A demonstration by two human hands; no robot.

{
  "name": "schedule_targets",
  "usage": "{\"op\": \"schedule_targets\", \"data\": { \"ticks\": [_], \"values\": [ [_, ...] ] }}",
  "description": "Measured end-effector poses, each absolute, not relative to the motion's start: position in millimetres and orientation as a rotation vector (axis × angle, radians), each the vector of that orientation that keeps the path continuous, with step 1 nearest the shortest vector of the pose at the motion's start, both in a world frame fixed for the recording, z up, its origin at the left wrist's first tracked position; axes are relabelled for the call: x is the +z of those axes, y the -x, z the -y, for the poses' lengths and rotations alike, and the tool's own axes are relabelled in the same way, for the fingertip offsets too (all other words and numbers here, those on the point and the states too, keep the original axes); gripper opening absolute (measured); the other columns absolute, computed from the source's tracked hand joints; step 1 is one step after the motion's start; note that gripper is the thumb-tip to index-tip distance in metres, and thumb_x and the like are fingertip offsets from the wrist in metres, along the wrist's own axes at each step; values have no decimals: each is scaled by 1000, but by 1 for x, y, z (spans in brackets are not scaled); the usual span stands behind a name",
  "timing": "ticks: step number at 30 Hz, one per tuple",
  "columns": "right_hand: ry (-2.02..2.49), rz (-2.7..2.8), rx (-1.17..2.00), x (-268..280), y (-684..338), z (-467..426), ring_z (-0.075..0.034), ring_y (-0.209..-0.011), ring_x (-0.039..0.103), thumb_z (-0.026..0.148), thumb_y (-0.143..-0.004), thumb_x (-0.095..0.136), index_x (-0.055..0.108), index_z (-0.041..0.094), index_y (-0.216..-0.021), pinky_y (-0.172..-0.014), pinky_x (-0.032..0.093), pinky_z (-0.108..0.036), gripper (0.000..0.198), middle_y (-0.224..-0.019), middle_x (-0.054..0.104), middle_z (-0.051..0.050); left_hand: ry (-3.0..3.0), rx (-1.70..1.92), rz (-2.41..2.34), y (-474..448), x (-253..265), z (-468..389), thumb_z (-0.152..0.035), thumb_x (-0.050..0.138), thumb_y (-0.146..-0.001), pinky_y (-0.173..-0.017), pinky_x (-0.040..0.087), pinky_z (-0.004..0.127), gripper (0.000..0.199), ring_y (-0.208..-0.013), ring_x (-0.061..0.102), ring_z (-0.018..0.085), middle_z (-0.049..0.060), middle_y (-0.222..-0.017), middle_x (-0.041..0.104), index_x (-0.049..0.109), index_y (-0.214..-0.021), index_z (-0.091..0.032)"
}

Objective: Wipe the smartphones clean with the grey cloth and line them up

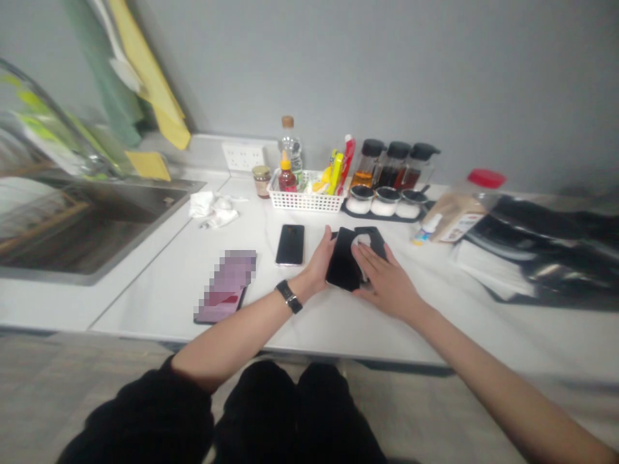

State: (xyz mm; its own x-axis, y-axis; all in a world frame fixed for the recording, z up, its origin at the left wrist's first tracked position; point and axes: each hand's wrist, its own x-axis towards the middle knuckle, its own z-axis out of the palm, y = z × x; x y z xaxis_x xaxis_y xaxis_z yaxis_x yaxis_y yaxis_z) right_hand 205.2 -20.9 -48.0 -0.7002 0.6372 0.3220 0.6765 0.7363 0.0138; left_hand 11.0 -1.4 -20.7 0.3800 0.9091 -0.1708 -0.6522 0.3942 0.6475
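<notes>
From the head view, the left hand [319, 267], with a black-strapped wristwatch [289, 297] at its wrist, grips the left edge of a black rectangular phone with a glossy screen [341, 254]. Its fingers are curled along that side. The right hand [391, 283] lies over the right part of the same phone, fingers extended and pressing a small white crumpled tissue [361, 241] against it. Another dark flat object [374, 234] shows behind and to the right, partly covered by the right hand; what it is cannot be told. The held phone is above the front half of the white bench [159, 277]; whether it touches the surface is unclear.

Just left of the hands lies a black-screened phone with a pale edge [290, 245]. Farther left, near the left forearm, is a phone with a pixelated purple screen [228, 287]. Beyond it sits a crumpled white cloth or tissue [213, 207], near the steel sink [82, 278].

Along the wall stand a small glass jar with a gold lid [262, 182], a white perforated plastic basket [305, 202] holding bottles and packets, and a black tray [382, 216] with three white-filled round pots [385, 203]. Behind these pots are three black-topped glass bottles [396, 166].
</notes>
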Motion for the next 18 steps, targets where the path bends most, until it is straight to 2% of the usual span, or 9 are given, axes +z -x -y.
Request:
{"op": "schedule_targets", "data": {
  "ticks": [3, 6, 11, 14, 18],
  "values": [
    [993, 2635, -150, -44, -186, 16, -40, -165, 39, 73, -104, 51, 14, 6, -176, -135, 26, -71, 104, -174, 39, -28, -492, 1024, -636, -13, -23, 3, -72, 34, -109, -110, 57, 44, 81, -104, 81, 32, 18, -109, 84, 71, -140, -7],
    [882, 2649, -159, -47, -169, 43, -40, -166, 37, 75, -102, 52, 7, 5, -176, -134, 30, -69, 111, -175, 37, -27, -484, 1053, -657, -10, -21, 3, -76, 32, -108, -104, 59, 46, 84, -97, 81, 33, 17, -102, 84, 74, -136, -9],
    [918, 2636, -243, -49, -192, 62, -36, -161, 46, 58, -111, 47, -5, 15, -177, -132, 35, -68, 94, -173, 45, -23, -530, 1132, -591, -11, -16, 4, -64, 23, -114, -109, 57, 44, 78, -105, 80, 31, 15, -113, 84, 73, -139, -10],
    [1018, 2567, -218, -46, -198, 46, -38, -160, 48, 62, -110, 47, -3, 18, -177, -130, 35, -73, 94, -172, 45, -24, -530, 1076, -618, -17, -15, 7, -63, 23, -114, -110, 56, 42, 76, -110, 80, 30, 15, -117, 84, 73, -137, -10],
    [891, 2608, -111, -46, -182, 54, -36, -164, 42, 66, -108, 50, 0, 17, -177, -133, 35, -68, 99, -174, 42, -22, -529, 1092, -644, -16, -12, 11, -68, 26, -112, -109, 59, 45, 76, -113, 80, 32, 15, -117, 84, 73, -138, -14]
  ]
}}
